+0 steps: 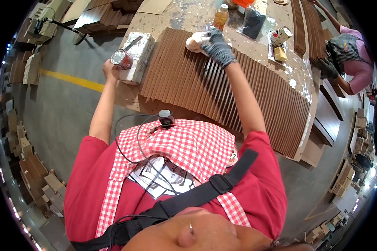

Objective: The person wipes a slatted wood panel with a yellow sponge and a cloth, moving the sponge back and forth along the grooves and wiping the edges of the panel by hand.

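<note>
My bare left hand [109,70] grips a small red tin can [124,62] at the edge of a paint-smeared white block [143,50]. A flat dark blade, perhaps a putty knife [132,43], lies on that block beside the can. My right hand [218,47], in a grey knitted glove, is closed on a wadded white cloth [195,42]. The cloth rests at the far edge of a brown ribbed wooden panel [188,79]. Shiny streaks show on several ribs below the glove. My left fingers are partly hidden by the can.
Beyond the panel on the stained worktable [188,16] stand a bottle of amber liquid [221,17], a dark plastic bag [253,23], a can [280,37] and a yellow sponge-like block [280,53]. A co-worker in pink [360,62] handles brown boards at the right.
</note>
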Demonstrator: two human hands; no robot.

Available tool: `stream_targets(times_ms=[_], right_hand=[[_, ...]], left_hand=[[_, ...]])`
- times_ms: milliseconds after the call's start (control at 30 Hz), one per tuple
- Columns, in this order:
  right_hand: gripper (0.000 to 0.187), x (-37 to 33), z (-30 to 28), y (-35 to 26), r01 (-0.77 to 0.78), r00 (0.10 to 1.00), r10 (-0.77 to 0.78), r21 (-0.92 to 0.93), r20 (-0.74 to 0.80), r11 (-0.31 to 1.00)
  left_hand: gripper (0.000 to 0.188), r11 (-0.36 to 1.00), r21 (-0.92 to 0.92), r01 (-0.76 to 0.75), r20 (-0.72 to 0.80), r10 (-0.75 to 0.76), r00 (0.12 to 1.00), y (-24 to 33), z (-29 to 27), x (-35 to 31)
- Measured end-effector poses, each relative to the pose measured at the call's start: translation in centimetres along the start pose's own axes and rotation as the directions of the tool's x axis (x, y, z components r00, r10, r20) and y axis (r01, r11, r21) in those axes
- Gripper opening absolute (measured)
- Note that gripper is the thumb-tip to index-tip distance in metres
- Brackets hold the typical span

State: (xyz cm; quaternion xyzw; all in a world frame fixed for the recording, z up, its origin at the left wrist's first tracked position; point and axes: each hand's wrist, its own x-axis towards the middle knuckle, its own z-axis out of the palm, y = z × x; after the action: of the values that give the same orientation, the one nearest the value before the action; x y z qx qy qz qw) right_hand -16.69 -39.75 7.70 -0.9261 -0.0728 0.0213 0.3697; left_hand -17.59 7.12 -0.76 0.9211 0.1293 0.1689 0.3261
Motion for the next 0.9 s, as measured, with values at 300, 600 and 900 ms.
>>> stream_targets(times_ms=[300, 600, 900], right_hand=[[0.058, -4.2, 2.2, 1.3, 0.045, 0.997, -0.065, -0.373, -0.042, 0.927], [0.048, -16.2, 6.3, -1.5, 0.039, 0.999, -0.041, -0.411, 0.004, 0.911], [0.037, -19.0, 0.9, -2.4, 0.024, 0.972, 0.181, 0.829, -0.15, 0.559]], left_hand=[[0.035, 0.984, -0.112, 0.142, 0.092, -0.132, 0.987, 4.2, 3.7, -1.9], [0.04, 0.98, -0.125, 0.156, 0.17, -0.133, 0.976, 1.9, 10.1, -0.2], [0.034, 0.951, -0.292, 0.106, 0.212, -0.043, 0.976, -3.4, 11.9, 3.3]])
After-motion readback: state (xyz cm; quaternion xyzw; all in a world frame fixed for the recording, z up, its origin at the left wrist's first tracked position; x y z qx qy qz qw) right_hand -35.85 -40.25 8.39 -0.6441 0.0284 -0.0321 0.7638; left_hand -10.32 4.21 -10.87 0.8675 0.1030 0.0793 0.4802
